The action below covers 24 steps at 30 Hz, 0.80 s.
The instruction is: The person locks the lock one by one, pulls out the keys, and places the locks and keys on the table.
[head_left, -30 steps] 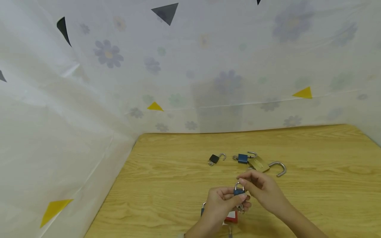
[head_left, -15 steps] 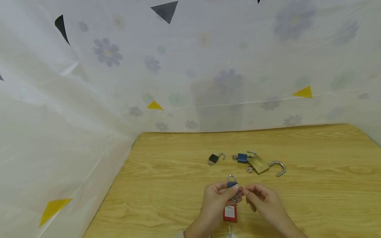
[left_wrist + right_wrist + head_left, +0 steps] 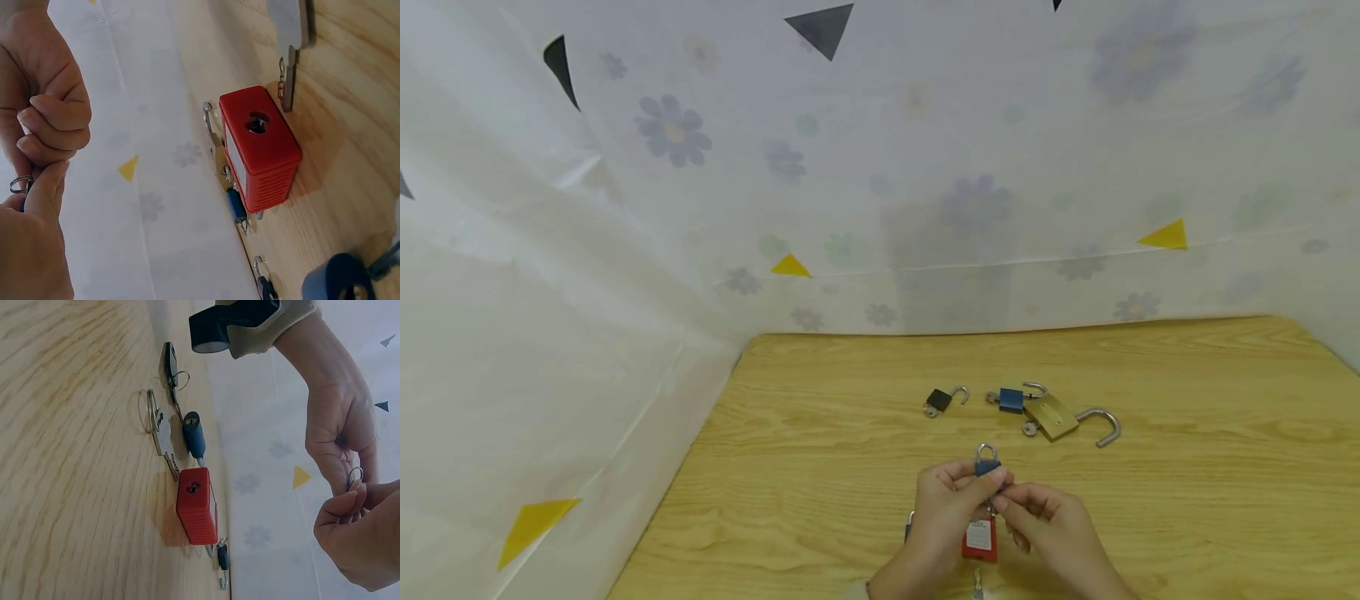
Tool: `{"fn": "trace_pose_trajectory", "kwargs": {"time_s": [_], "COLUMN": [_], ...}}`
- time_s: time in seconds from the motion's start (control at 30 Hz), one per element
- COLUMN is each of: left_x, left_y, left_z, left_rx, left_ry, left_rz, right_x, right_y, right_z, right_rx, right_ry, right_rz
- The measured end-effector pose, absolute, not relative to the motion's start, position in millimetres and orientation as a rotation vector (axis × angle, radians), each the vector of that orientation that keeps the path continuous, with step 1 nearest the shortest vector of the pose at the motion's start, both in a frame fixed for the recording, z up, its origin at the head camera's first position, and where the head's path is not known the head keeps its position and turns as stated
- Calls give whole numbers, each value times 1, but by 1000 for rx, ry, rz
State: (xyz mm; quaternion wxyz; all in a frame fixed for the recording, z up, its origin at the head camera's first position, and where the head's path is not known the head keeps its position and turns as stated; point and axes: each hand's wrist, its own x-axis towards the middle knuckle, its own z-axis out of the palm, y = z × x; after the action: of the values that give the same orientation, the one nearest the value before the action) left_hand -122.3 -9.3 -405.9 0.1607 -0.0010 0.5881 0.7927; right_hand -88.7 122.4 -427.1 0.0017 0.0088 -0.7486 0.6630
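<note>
Red padlock (image 3: 980,537): lying on the counter (image 3: 820,433) at 6 o'clock, under the hands.
Left hand (image 3: 942,508): pinching the small blue padlock (image 3: 987,466) by its body, held above the counter.
Right hand (image 3: 1047,525): pinching the key ring (image 3: 355,475) beneath it.
Handling: judged light, rigid, smooth metal; gripping the flat body sides is suiting best.
Spare padlocks (image 3: 1022,403): lying at 12 o'clock, farther off.

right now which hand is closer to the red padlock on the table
Left, though it is close. The left hand hangs just left of the red padlock, holding a small blue padlock; the right hand sits to its right, pinching below that lock.
</note>
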Motion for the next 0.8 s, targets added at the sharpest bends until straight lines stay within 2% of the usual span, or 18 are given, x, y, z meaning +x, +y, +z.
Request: {"fn": "trace_pose_trajectory", "kwargs": {"time_s": [0.43, 0.8], "left_x": [-122, -121], "left_y": [-8, -7], "left_z": [-406, -403], "left_rx": [15, 22], "left_ry": [1675, 1728], "left_rz": [2284, 2270], "right_x": [-84, -83], "right_y": [112, 115], "right_z": [-429, -429], "right_rx": [-157, -133], "right_ry": [-2263, -2281], "right_rz": [2127, 2134]}}
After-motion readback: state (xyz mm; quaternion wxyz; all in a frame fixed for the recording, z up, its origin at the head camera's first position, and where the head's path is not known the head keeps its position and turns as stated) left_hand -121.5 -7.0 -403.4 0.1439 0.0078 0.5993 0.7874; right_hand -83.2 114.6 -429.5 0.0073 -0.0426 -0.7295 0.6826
